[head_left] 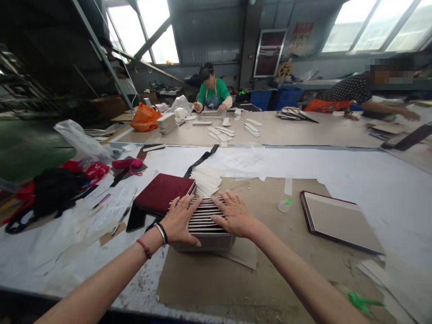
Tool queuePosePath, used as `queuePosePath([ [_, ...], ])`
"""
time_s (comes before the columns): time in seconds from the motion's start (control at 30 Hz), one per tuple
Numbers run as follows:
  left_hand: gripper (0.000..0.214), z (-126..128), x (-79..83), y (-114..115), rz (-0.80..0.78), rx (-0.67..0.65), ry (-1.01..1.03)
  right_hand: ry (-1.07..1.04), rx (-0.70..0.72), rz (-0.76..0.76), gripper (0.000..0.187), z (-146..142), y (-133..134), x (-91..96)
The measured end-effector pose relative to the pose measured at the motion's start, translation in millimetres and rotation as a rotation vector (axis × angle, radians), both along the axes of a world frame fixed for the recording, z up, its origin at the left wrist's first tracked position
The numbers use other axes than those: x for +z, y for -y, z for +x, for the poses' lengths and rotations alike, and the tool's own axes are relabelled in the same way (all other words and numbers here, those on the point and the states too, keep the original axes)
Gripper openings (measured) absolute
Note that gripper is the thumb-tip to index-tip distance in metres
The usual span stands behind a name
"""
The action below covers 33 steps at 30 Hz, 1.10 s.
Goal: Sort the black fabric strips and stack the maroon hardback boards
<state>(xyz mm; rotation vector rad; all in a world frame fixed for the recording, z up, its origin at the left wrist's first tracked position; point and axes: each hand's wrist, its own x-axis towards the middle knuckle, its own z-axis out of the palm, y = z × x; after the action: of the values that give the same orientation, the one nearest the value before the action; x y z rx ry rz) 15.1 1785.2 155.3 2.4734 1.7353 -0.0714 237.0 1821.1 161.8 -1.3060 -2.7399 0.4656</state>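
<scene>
A thick row of covered boards (pixel 206 220) stands on edge in front of me, white and dark red edges facing up. My left hand (pixel 180 220) lies with spread fingers over its left end. At the right end, my right hand (pixel 236 215) rests the same way, fingers apart. A pale grey board face (pixel 205 242) forms the near side of the row. Behind my left hand is a stack of dark red covers (pixel 164 191). White strips (pixel 206 179) lie fanned out just beyond the row.
Brown cardboard (pixel 286 279) covers the work area. Grey boards with dark red edges (pixel 340 220) lie to the right, green-handled tool (pixel 362 301) nearer. Bags and papers (pixel 101 202) crowd the left. Across the table a person in green (pixel 213 92) works; another leans in at right.
</scene>
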Motion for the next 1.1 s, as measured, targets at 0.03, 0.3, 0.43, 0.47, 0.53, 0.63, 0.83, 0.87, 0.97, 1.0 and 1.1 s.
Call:
queuePosePath([
  [0.03,0.129,0.7,0.1,1.4,-0.008,0.012,-0.003,-0.005,-0.023,-0.001,0.064,-0.2,0.7,-1.5],
  [0.3,0.127,7.7,4.6,1.8,-0.025,0.082,0.001,-0.051,-0.070,0.070,0.059,-0.5,0.5,-8.2],
  [0.43,0.122,7.8,3.0,0.2,-0.004,0.095,0.015,-0.083,-0.087,0.103,0.054,-1.2,-0.8,-10.8],
  [0.47,0.121,7.4,2.2,0.4,0.001,0.100,0.022,-0.090,-0.081,0.111,0.054,-1.6,-0.9,-11.1],
  [0.53,0.120,6.3,0.9,1.1,0.005,0.107,0.041,-0.097,-0.064,0.119,0.053,-2.6,-0.7,-10.8],
  [0.63,0.120,4.1,0.1,1.0,-0.001,0.106,0.075,-0.084,-0.050,0.117,0.052,-4.9,-0.9,-8.9],
  [0.83,0.120,0.4,1.3,-4.3,-0.009,0.104,0.101,-0.240,-0.141,0.230,0.050,-1.2,-2.3,-19.6],
  [0.87,0.119,0.4,1.5,-5.1,-0.005,0.105,0.101,-0.333,-0.190,0.290,0.048,2.2,1.1,-23.7],
  [0.97,0.115,1.1,1.2,-7.9,0.007,0.101,0.099,-0.597,-0.399,0.449,0.035,14.6,24.7,-36.3],
  [1.0,0.113,1.2,0.7,-9.1,0.014,0.097,0.095,-0.647,-0.473,0.464,0.030,17.9,36.2,-40.1],
  [1.1,0.110,0.9,-2.3,-13.4,0.051,0.082,0.061,-0.705,-0.608,0.425,0.023,20.7,72.1,-50.8],
])
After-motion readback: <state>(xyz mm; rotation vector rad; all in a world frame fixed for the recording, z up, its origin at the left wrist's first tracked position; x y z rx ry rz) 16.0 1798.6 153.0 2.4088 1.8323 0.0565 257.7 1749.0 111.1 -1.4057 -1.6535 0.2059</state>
